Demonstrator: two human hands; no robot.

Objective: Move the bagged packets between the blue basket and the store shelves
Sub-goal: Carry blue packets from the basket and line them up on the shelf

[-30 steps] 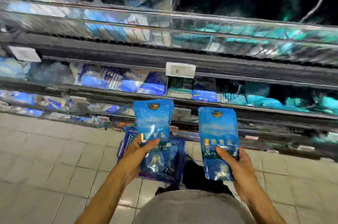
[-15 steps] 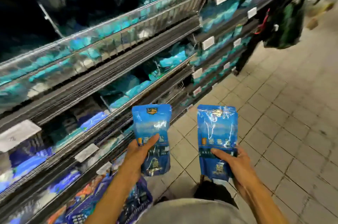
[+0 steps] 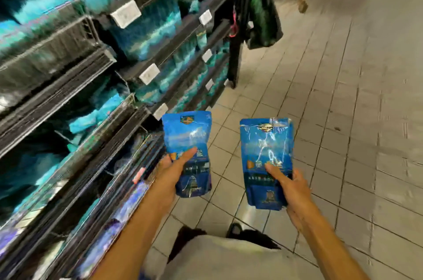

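since a moment ago the person has swung round to the right, so the store shelves (image 3: pixel 128 87) now run down the left side and the blue basket, which sat low by the shelving before, is no longer in view. going left to right: the shelves hold blurred teal and blue bags behind white price tags (image 3: pixel 125 13), whose print is too smeared to read. the left hand (image 3: pixel 174 174) holds one blue packet (image 3: pixel 186 140) upright, thumb lying across its front and fingers wrapped behind. the right hand (image 3: pixel 290 188) grips a second blue packet (image 3: pixel 266 156) the same way, thumb pressed on the front. both packets hang over the tiled floor (image 3: pixel 343 119), just beside the lower shelves and apart from each other. each carries a small gold emblem at the top and a line of chinese characters mid-face, too blurred to make out. as i judge it, both packets are in mid-carry; neither is placed yet.
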